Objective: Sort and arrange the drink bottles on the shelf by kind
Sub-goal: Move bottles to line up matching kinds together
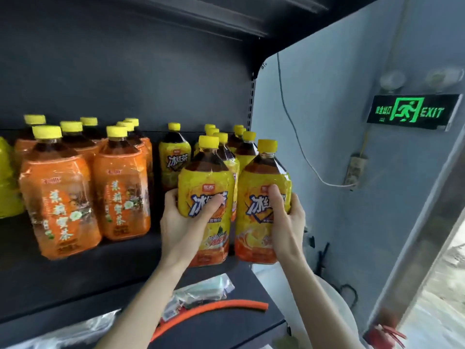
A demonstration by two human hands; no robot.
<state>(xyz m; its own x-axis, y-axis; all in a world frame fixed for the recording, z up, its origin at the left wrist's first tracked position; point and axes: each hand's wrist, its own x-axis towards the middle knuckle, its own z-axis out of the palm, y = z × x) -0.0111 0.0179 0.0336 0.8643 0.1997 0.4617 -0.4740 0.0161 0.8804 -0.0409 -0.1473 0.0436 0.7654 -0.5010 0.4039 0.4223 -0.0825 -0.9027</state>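
Note:
Two yellow-labelled iced tea bottles stand at the front right of the dark shelf. My left hand grips the left yellow bottle around its middle. My right hand grips the right yellow bottle, which stands at the shelf's right end. Several more yellow-labelled bottles stand in rows behind them. To the left, several orange-labelled tea bottles with yellow caps stand grouped together. A yellow bottle is cut off at the far left edge.
The shelf below holds an orange hose piece and clear plastic bags. Another shelf hangs overhead. To the right is a grey wall with a lit exit sign, a cable and a door frame.

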